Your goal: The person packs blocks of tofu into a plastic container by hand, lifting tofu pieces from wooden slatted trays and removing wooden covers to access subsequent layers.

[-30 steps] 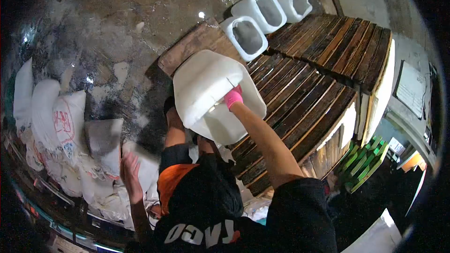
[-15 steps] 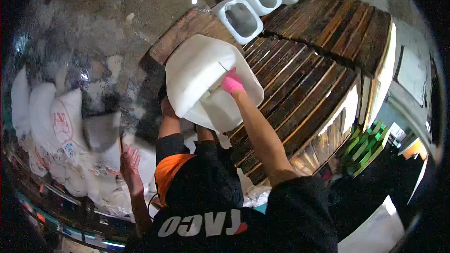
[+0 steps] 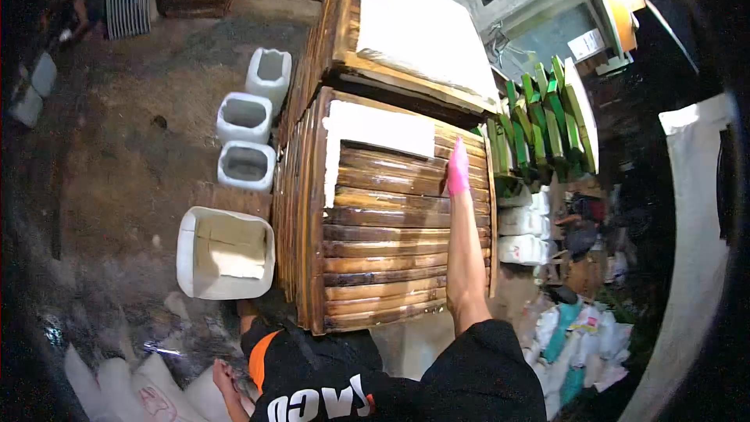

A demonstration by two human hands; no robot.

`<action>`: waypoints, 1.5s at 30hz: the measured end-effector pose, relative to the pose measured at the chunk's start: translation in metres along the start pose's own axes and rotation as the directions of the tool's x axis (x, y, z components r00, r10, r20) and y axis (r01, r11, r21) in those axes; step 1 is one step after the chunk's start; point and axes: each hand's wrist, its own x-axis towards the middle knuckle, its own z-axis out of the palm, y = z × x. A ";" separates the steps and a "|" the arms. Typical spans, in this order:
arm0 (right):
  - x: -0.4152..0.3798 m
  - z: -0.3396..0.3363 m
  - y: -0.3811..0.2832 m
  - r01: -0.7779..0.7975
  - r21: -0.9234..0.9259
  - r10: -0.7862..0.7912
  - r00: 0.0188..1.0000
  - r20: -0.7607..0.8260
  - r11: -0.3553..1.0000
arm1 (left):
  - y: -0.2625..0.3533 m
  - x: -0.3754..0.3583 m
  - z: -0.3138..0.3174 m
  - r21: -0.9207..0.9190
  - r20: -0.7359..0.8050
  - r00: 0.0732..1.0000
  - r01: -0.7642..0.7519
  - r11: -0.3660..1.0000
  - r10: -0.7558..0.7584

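Resting flat on the slatted wooden stack (image 3: 391,242), the right hand (image 3: 458,168) in its pink glove is seen open, fingers extended, with nothing gripped. The left hand (image 3: 223,379) is glimpsed low at the picture's edge near white sacks (image 3: 148,391); whether it is open or closed cannot be told. A large white tub (image 3: 225,253) is set upright on the floor just beside the stack, mouth up, with pale slabs inside. Three smaller white containers (image 3: 246,166) are lined up beyond it. By judgement, the tub is set down and released; a white slab (image 3: 379,126) is left on the stack.
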 end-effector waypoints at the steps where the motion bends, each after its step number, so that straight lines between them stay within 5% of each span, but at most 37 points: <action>1: 0.015 0.005 0.011 -0.026 -0.220 0.028 1.000 0.003 0.975 | 0.004 -0.016 0.010 0.011 -0.015 0.999 -0.034 0.999 0.034; 2: -0.008 0.022 -0.023 0.045 -0.656 0.009 0.997 0.078 0.753 | 0.010 -0.037 0.027 0.166 -0.162 0.987 0.035 0.986 -0.008; 3: -0.008 0.053 -0.007 0.111 -0.706 -0.197 0.980 -0.040 0.699 | 0.017 -0.059 0.045 0.298 -0.317 0.948 0.130 0.946 -0.030; 4: -0.008 0.078 0.008 0.153 -0.764 -0.395 0.908 -0.142 0.627 | 0.005 -0.072 0.046 0.245 -0.305 0.952 0.050 0.968 0.028; 5: -0.015 0.085 0.001 0.155 -0.745 -0.384 0.912 -0.144 0.648 | -0.017 -0.065 0.023 0.274 -0.245 0.969 0.047 0.961 0.022; 6: -0.021 0.085 -0.022 0.046 -0.344 -0.125 0.970 -0.210 0.938 | -0.019 -0.082 0.042 0.196 -0.365 0.930 0.043 0.980 0.032; 7: -0.025 0.079 -0.044 -0.120 0.127 0.138 0.980 -0.141 0.985 | -0.023 -0.096 0.051 0.157 -0.354 0.934 0.015 0.987 0.042; 8: -0.024 0.064 -0.056 -0.120 0.141 0.139 0.982 -0.131 0.983 | -0.025 -0.112 0.062 0.118 -0.342 0.938 -0.011 0.993 0.051; 10: -0.004 0.030 -0.058 -0.452 0.551 0.193 0.865 0.464 0.701 | -0.031 -0.119 0.077 0.111 -0.359 0.932 -0.010 0.994 0.049; 12: 0.024 0.010 -0.047 -0.818 0.455 0.106 0.518 0.849 0.353 | -0.029 -0.119 0.086 0.131 -0.377 0.925 0.004 0.991 0.046; 15: 0.038 0.014 -0.059 -0.877 0.312 -0.138 0.281 0.950 0.364 | -0.032 -0.124 0.094 0.158 -0.394 0.918 0.021 0.987 0.044; 18: 0.010 0.023 -0.081 -0.886 0.336 -0.261 0.259 0.930 0.319 | -0.044 -0.129 0.092 0.191 -0.400 0.914 0.016 0.981 0.063; 22: -0.016 0.027 -0.066 -0.879 0.462 -0.318 0.406 0.857 0.122 | -0.063 -0.128 0.066 0.226 -0.396 0.912 -0.019 0.974 0.109; 24: -0.045 0.011 -0.057 -0.800 0.600 -0.264 0.579 0.772 -0.001 | -0.074 -0.116 0.039 0.250 -0.368 0.912 -0.090 0.964 0.181; 25: -0.040 0.002 -0.022 -0.246 0.700 -0.288 0.783 0.551 0.670 | -0.071 -0.105 0.025 0.278 -0.340 0.910 -0.146 0.950 0.239; 26: -0.063 -0.007 -0.031 -0.467 0.816 -0.294 0.771 0.565 0.341 | -0.038 -0.113 0.035 0.453 -0.302 0.926 -0.071 0.889 0.228; 27: -0.089 -0.016 -0.045 -0.617 0.786 -0.300 0.758 0.579 -0.042 | -0.036 -0.097 0.025 0.384 -0.238 0.912 -0.228 0.895 0.334; 28: -0.111 -0.016 -0.031 -0.224 0.825 -0.365 0.815 0.451 0.519 | -0.025 -0.086 0.017 0.507 -0.236 0.877 -0.257 0.823 0.419; 29: -0.132 -0.015 -0.018 0.252 0.460 -0.421 0.852 0.312 0.852 | 0.042 -0.127 0.075 0.384 -0.268 0.895 -0.241 0.891 0.357; 30: -0.163 -0.016 -0.035 0.364 0.317 -0.460 0.828 0.321 0.876 | 0.068 -0.118 0.084 0.322 -0.322 0.880 -0.245 0.914 0.349; 31: -0.195 -0.016 -0.051 0.470 0.167 -0.499 0.802 0.329 0.867 | 0.087 -0.098 0.083 0.433 -0.309 0.812 -0.345 0.833 0.496; 32: -0.221 -0.001 -0.078 0.112 0.451 -0.340 0.817 0.465 0.886 | 0.105 -0.072 0.084 0.292 -0.330 0.811 -0.399 0.869 0.483; 33: -0.247 0.014 -0.104 -0.390 0.694 -0.159 0.796 0.585 0.605 | 0.152 -0.076 0.111 0.452 -0.308 0.745 -0.432 0.780 0.591; 34: -0.273 0.030 -0.130 -0.658 0.715 0.022 0.739 0.673 0.236 | 0.180 -0.054 0.120 0.276 -0.271 0.728 -0.568 0.775 0.630; 35: -0.284 0.053 -0.140 -0.780 0.613 0.032 0.621 0.783 0.125 | 0.206 -0.031 0.128 0.080 -0.240 0.704 -0.671 0.737 0.668; 36: -0.295 0.076 -0.150 -0.874 0.485 0.042 0.485 0.873 0.012 | 0.237 -0.018 0.144 0.183 -0.238 0.682 -0.668 0.721 0.692; 38: -0.299 0.123 -0.169 -0.899 0.332 -0.036 0.336 0.941 0.285 | 0.291 -0.004 0.176 0.344 -0.182 0.681 -0.632 0.695 0.709; 39: -0.299 0.139 -0.196 -0.975 0.136 -0.059 0.128 0.990 0.175 | 0.309 0.007 0.190 0.403 -0.131 0.699 -0.610 0.682 0.703; 41: -0.294 0.182 -0.200 -0.966 -0.048 -0.154 -0.090 0.984 0.254 | 0.325 0.032 0.208 0.524 -0.003 0.697 -0.609 0.595 0.717; 43: -0.302 0.224 -0.189 -0.902 -0.136 -0.066 -0.178 0.982 0.410 | 0.327 0.047 0.222 0.529 0.003 0.728 -0.583 0.616 0.686; 45: -0.323 0.273 -0.131 -0.793 -0.190 0.140 -0.133 0.981 0.579 | 0.329 0.059 0.230 0.545 0.021 0.754 -0.559 0.625 0.657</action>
